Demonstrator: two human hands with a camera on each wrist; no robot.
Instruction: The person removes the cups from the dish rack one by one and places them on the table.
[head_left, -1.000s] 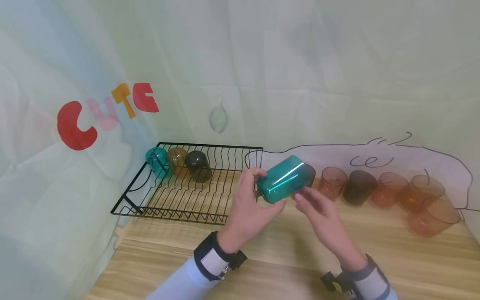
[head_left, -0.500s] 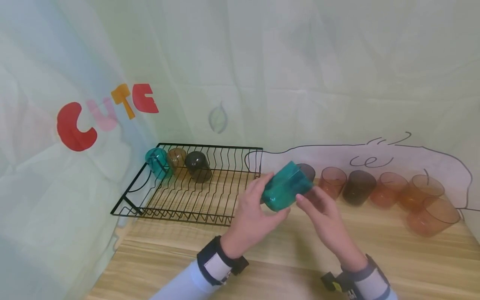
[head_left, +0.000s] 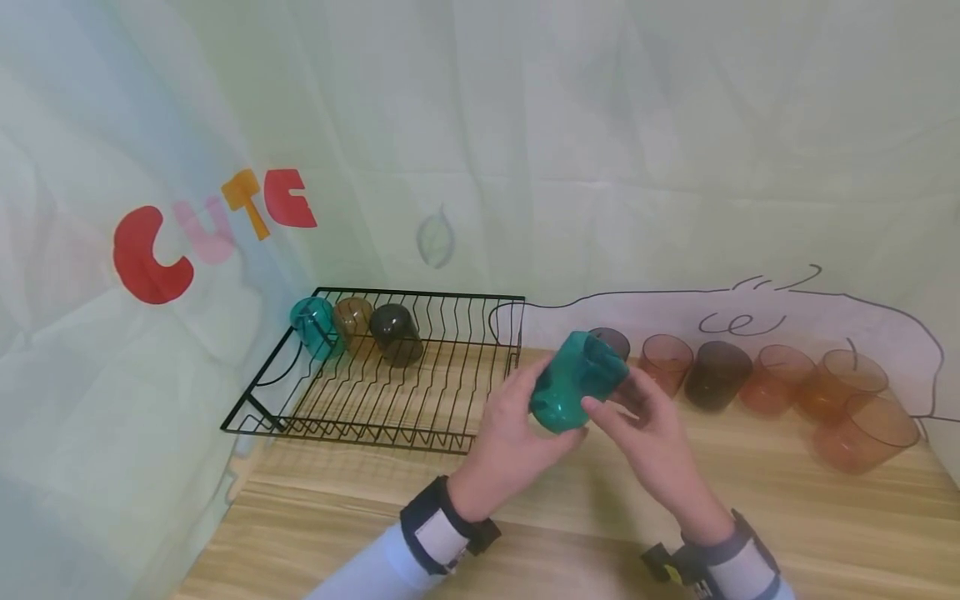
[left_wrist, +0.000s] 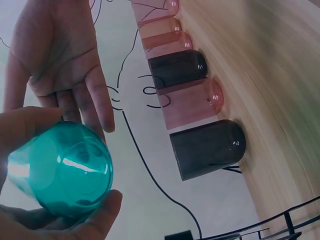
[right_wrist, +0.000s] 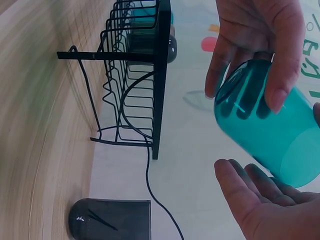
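A see-through teal cup (head_left: 570,383) is held tilted above the table, its rounded base toward the lower left and its mouth toward the upper right. My left hand (head_left: 506,437) grips it around the base end, thumb and fingers on opposite sides. My right hand (head_left: 656,437) is at the mouth end, thumb in front; its fingers are largely straight in the right wrist view, where fingertips lie close beside the cup wall. Whether they touch it I cannot tell. The left wrist view shows the teal cup (left_wrist: 75,170) with the right palm (left_wrist: 57,55) behind it.
A black wire dish rack (head_left: 420,392) stands left, with a teal cup (head_left: 315,325), a brownish cup (head_left: 352,321) and a dark grey cup (head_left: 395,333) upside down at its back left. Along the wall on the right, several orange, pink and dark cups (head_left: 717,375) stand upright on the wooden table.
The teal cup has turned so its mouth faces more toward me, and it has come slightly lower. My left hand has moved a little right and down; the right arm has barely moved.
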